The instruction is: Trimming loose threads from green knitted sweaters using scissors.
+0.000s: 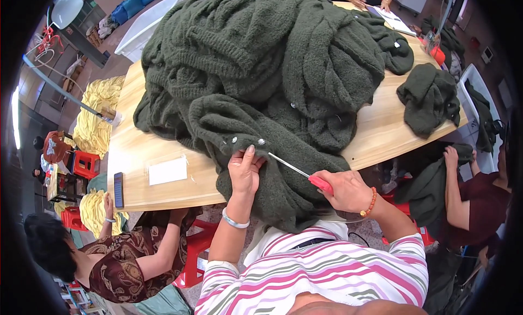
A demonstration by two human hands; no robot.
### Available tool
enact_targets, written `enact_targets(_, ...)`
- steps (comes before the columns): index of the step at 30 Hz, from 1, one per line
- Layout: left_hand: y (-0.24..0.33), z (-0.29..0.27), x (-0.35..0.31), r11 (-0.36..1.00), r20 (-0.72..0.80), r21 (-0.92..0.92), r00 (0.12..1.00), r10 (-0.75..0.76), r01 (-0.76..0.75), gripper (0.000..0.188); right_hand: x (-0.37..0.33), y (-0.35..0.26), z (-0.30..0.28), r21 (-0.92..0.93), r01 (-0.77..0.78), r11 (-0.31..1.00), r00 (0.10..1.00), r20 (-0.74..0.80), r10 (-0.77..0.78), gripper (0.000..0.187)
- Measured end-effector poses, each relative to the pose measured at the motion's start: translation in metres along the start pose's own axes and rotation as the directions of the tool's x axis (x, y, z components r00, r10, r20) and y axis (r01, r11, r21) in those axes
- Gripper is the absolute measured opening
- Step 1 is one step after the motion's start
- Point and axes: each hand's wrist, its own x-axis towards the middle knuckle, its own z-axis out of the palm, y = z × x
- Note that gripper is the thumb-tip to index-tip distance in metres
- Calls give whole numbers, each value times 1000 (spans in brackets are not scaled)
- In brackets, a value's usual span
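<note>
Left hand [246, 170] pins the dark green knitted garment [272, 173] flat at the wooden worktop [376, 135] edge beside its snap buttons [260, 142], steadying the fabric there, while the right hand [348, 191], grip closed round a red-handled tool [297, 169], points its metal tip at them.

Evenly bright, diffuse indoor light from above. Soft, short shadows under the dark green knitwear [261, 70] on the wooden table [381, 130]. Mild glare on near-left tabletop. Sharp centre; strong fisheye bending and black vignette toward all edges, slight blur at the rim.
</note>
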Motion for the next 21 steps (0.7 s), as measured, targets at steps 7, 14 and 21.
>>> enact_targets(7,-13,5,2,994,-24,107,1000,20,-17,18,4,-10,-6,-54,-72,996,996,40,74,31)
enact_targets(14,5,20,0,992,-55,15,991,-126,127,19,10,-1,-4,-6,25,1000,995,-95,-25,30)
enact_targets(21,-5,17,3,983,-63,179,998,-27,38,15,13,-4,0,-24,28,999,995,-99,-31,32)
